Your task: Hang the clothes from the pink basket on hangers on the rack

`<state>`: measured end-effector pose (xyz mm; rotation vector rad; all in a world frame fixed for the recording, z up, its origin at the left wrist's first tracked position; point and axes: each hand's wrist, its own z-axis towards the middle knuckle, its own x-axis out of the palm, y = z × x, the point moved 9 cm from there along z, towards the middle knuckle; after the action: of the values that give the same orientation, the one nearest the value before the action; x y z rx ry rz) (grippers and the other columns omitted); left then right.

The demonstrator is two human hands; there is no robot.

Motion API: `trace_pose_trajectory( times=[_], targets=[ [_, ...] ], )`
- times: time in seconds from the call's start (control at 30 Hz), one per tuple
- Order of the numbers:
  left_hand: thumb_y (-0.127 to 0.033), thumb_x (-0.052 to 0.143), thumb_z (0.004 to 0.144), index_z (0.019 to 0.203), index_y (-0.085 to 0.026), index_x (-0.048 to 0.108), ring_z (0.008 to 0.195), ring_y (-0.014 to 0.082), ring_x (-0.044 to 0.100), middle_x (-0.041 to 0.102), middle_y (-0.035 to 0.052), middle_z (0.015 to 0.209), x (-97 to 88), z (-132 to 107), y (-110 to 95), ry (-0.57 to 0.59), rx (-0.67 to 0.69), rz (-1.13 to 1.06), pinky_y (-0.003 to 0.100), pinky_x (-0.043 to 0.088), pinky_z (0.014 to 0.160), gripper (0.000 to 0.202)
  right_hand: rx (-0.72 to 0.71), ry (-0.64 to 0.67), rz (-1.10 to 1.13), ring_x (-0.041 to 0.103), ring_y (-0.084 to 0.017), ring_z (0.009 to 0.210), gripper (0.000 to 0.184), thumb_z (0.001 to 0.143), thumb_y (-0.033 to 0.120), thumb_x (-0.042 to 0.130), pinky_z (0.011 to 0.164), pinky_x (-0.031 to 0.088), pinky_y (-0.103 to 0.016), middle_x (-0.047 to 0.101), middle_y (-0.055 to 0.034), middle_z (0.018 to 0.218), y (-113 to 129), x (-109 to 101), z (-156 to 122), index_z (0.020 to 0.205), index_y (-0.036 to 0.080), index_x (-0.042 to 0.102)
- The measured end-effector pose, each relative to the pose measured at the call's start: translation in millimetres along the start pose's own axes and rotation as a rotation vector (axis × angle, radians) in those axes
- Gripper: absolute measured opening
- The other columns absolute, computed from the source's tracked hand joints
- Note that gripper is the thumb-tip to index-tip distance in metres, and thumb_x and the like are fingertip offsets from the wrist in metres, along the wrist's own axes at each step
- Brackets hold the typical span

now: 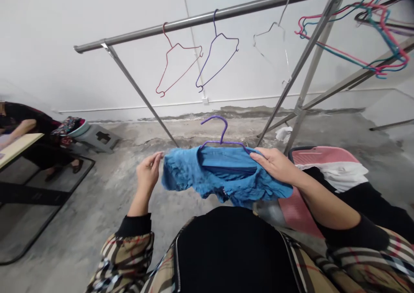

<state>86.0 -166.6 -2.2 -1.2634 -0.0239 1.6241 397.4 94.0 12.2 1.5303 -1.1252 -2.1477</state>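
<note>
A blue garment (220, 174) hangs on a purple wire hanger (222, 133) in front of my chest. My left hand (148, 172) pinches the garment's left edge with closed fingers. My right hand (274, 163) grips the garment's right shoulder together with the hanger's end, fingers wrapped over the cloth.
A metal drying rack bar (207, 16) runs overhead with a red hanger (176, 60), a purple hanger (217, 51), a clear hanger (273, 34) and a bunch of coloured hangers (371, 30). A pink basket (320, 155) with clothes stands at right. Another person (22, 125) sits at far left by a table.
</note>
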Motion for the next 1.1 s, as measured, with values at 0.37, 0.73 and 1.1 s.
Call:
trace_pose_trajectory(
  times=[0.37,0.73,1.1],
  targets=[
    [-0.043,0.071,0.076,0.12,-0.022,0.06,0.095,0.0227,0.063,0.067,0.0094,0.1,133.3,-103,-149,0.456,-0.283,-0.748,0.036,0.051,0.087,0.05,0.151,-0.114,0.542,0.054,-0.015,0.071,0.05,0.086,0.064,0.043,0.069,0.046,-0.027,0.058,-0.0026,0.074,-9,85,28,0.076,0.016,0.055],
    [-0.029,0.059,0.083,0.128,-0.021,0.045,0.116,0.0178,0.055,0.059,0.0067,0.123,135.4,-111,-134,0.194,-0.506,-0.981,0.031,0.04,0.104,0.048,0.108,0.039,0.912,0.041,-0.025,0.136,0.075,0.083,0.076,0.041,0.118,0.026,-0.043,0.049,-0.0096,0.143,26,135,27,0.131,0.021,0.057],
    [-0.019,0.06,0.059,0.108,-0.019,0.058,0.061,0.0143,0.064,0.068,-0.0012,0.077,41.6,-57,-12,0.13,-0.709,-0.852,0.025,0.052,0.061,0.049,0.127,0.095,0.638,0.063,-0.026,0.109,0.057,0.081,0.063,0.054,0.099,0.048,-0.043,0.067,-0.0141,0.116,-42,126,22,0.11,0.017,0.068]
  ],
)
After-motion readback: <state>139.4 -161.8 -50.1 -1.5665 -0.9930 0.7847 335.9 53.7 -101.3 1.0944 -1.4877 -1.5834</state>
